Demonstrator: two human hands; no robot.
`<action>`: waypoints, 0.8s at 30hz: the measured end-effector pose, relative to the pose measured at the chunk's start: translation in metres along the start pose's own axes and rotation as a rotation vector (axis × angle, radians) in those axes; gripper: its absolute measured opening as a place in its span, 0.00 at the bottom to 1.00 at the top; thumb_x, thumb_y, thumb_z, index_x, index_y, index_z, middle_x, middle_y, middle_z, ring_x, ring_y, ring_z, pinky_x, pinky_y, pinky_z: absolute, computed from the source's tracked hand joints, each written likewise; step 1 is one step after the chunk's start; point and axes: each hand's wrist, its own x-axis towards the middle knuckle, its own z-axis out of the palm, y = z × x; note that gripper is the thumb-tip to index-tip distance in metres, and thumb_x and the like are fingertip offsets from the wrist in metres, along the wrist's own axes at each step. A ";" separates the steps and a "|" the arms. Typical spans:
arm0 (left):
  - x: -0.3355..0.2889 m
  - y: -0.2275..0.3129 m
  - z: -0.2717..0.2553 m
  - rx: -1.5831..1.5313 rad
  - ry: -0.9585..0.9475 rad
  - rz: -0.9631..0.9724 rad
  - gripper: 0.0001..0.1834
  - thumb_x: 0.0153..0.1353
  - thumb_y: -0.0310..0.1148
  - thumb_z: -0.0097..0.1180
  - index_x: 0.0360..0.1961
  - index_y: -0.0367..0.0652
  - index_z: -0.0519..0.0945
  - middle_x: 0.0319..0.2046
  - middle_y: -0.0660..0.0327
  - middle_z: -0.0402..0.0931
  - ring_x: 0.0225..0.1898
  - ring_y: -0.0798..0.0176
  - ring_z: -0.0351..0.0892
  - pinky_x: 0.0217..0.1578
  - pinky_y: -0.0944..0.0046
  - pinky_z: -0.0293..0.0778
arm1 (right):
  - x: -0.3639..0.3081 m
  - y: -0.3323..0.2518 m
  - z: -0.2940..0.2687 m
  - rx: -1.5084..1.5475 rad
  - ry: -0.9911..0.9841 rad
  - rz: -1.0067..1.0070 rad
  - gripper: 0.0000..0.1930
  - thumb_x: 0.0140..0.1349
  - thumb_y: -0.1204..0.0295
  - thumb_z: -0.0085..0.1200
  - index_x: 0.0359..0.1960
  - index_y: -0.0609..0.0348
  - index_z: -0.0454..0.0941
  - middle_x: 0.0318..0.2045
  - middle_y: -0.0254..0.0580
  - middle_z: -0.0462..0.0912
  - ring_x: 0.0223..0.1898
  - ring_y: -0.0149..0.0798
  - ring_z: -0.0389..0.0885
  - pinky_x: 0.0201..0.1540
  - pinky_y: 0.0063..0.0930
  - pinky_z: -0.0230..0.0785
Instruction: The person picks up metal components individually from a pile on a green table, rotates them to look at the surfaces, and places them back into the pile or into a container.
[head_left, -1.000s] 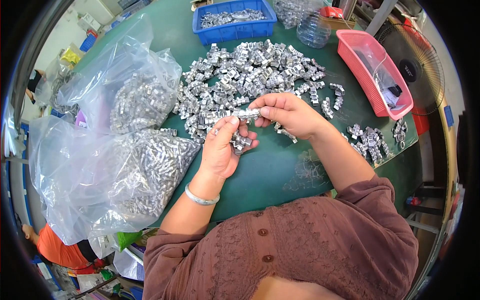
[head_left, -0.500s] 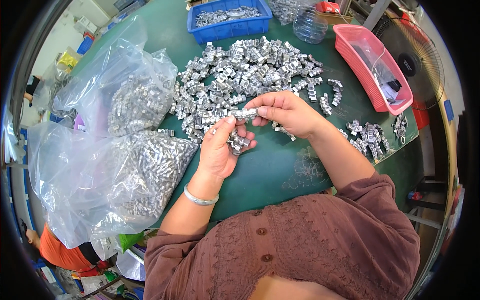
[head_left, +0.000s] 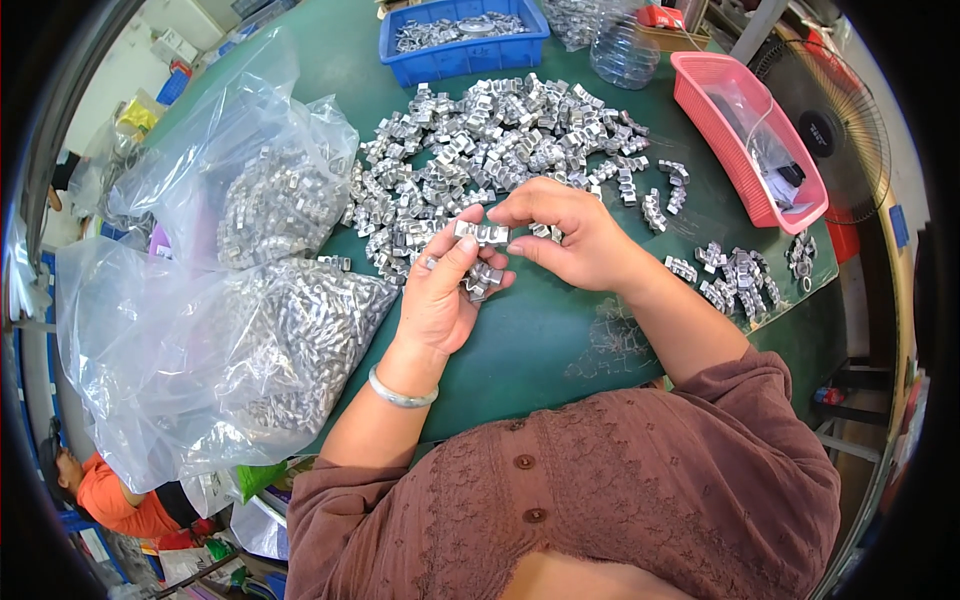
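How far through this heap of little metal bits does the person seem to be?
Already done, it seems: a small cluster of silver metal clips lies set apart near the pink plastic basket. In hand: the left hand and right hand together pinch one small silver metal clip, with a few more in the left palm. Left: the big loose pile of silver clips and two clear plastic bags full of them, so most remains.

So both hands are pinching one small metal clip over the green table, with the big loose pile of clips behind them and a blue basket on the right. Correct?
Not quite: the head view shows the basket on the right is pink. The blue bin sits behind the pile of metal clips. The rest holds: left hand and right hand pinch one small metal clip over the green table.
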 end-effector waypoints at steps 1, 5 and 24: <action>0.000 0.000 0.000 -0.005 -0.022 0.017 0.18 0.57 0.33 0.49 0.50 0.45 0.66 0.29 0.62 0.71 0.32 0.65 0.73 0.34 0.60 0.75 | 0.001 -0.003 0.000 0.002 0.014 0.022 0.19 0.43 0.83 0.52 0.41 0.56 0.75 0.28 0.37 0.75 0.32 0.36 0.72 0.37 0.26 0.65; -0.001 -0.001 -0.003 -0.068 -0.074 0.037 0.19 0.57 0.29 0.47 0.51 0.40 0.65 0.34 0.59 0.73 0.34 0.65 0.73 0.35 0.60 0.75 | 0.001 -0.005 -0.004 0.020 -0.007 0.040 0.17 0.44 0.83 0.54 0.40 0.62 0.73 0.31 0.40 0.75 0.34 0.34 0.74 0.38 0.25 0.67; 0.001 0.001 -0.008 -0.126 -0.089 -0.015 0.16 0.53 0.32 0.49 0.45 0.43 0.68 0.35 0.58 0.72 0.40 0.55 0.73 0.35 0.59 0.76 | 0.003 0.037 -0.005 -0.886 0.091 0.105 0.08 0.43 0.68 0.57 0.26 0.54 0.76 0.27 0.34 0.72 0.38 0.39 0.66 0.43 0.35 0.55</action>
